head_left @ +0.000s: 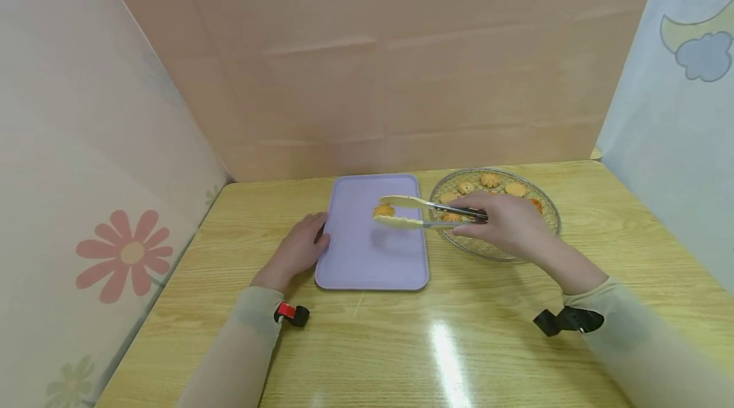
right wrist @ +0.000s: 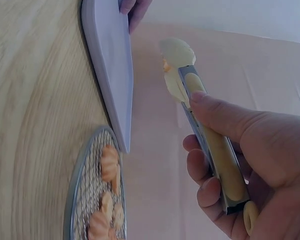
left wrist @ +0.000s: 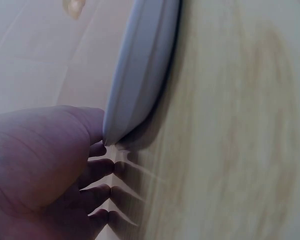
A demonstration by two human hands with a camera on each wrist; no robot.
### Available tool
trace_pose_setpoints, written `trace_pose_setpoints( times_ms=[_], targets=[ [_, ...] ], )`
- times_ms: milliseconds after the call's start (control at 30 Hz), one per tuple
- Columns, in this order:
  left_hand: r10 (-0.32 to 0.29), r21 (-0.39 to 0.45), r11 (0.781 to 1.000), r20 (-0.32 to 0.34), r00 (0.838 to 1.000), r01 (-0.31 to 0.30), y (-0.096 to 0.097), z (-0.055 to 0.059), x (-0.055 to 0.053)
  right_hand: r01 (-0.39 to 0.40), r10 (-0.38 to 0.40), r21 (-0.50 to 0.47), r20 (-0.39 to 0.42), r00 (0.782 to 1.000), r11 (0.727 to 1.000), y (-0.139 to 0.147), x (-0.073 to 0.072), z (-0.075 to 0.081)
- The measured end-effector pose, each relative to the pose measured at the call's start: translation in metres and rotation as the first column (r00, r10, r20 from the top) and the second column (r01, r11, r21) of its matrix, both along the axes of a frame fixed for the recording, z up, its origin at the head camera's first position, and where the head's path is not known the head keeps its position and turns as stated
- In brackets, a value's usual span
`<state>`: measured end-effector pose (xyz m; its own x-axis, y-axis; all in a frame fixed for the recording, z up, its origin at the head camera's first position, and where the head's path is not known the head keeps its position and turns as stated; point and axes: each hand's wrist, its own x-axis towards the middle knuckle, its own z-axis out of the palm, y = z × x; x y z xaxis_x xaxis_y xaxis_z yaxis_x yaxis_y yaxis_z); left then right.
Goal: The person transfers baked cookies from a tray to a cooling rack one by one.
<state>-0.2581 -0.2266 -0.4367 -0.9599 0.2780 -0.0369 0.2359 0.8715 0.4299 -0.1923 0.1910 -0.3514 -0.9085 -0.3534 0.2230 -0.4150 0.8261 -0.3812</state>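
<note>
My right hand (head_left: 510,220) grips a pair of tongs (right wrist: 217,157) with metal arms and cream tips. Between those tips sits a small golden cookie (head_left: 383,210), raised over a lilac rectangular tray (head_left: 367,261) that shows a shadow beneath the tongs. At the tray's left side rests my left hand (head_left: 298,245). Its thumb touches the rim and its other fingertips meet the tabletop, as the left wrist view shows. Under and beyond my right hand lies a round wire rack (head_left: 557,220) bearing several cookies (right wrist: 109,162), partly hidden by that hand and the tongs.
The wooden table (head_left: 367,344) carries both tray and rack, set side by side near its back edge. A tan backdrop (head_left: 378,76) rises behind them. Pale printed panels stand at left, with a pink flower (head_left: 132,253), and at right.
</note>
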Motion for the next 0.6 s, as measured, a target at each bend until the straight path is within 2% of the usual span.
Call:
trace_pose_setpoints(
  times_ms=[333,600],
  targets=[
    [0.001,-0.008,1.0,0.004,1.0,-0.001,-0.001,0.002,0.002,0.061,-0.06,0.035,-0.02,0.998,0.998,0.033,0.009,0.007],
    [0.0,0.005,1.0,0.006,1.0,0.0,-0.003,0.001,0.002,0.095,-0.093,0.064,-0.026,0.995,0.993,0.056,0.017,0.006]
  ],
)
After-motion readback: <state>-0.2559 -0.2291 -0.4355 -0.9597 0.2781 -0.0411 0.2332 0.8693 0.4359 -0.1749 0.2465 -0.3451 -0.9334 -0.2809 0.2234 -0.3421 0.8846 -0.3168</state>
